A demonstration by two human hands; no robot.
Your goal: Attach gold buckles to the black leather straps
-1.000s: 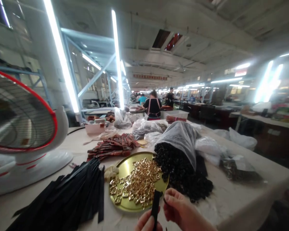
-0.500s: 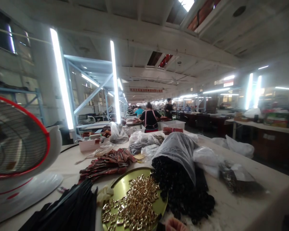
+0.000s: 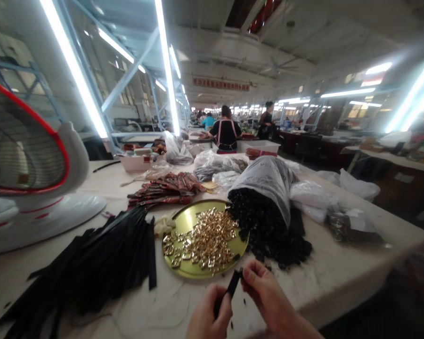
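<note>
1. Half a second ago the hands were almost out of the picture at the bottom edge. Now both are back in view, near the bottom middle
2. The left hand (image 3: 209, 316) is closed around the lower part of a black strap (image 3: 231, 291). The strap sticks up and leans a bit to the right
3. The right hand (image 3: 268, 296) pinches the top end of the strap with its fingertips. Its other fingers are curled in
4. A second ago the strap stood almost straight up. Now it tilts, and the right hand has come in closer to its tip. It looks like the hands are working on the end of the strap
5. The strap is held in the air just above the near edge of the surface (image 3: 353, 268), right in front of the gold plate (image 3: 187, 219)
6. The plate holds a heap of gold buckles (image 3: 205, 241). No buckle can be seen on the strap yet
7. To the left lies a big pile of black strips (image 3: 102, 263). To the right a plastic bag (image 3: 268, 181) spills out small black pieces (image 3: 268, 230)
8. Far left stands a white fan (image 3: 31, 183) with a red rim. Farther back a person (image 3: 226, 134) works at another table
</note>
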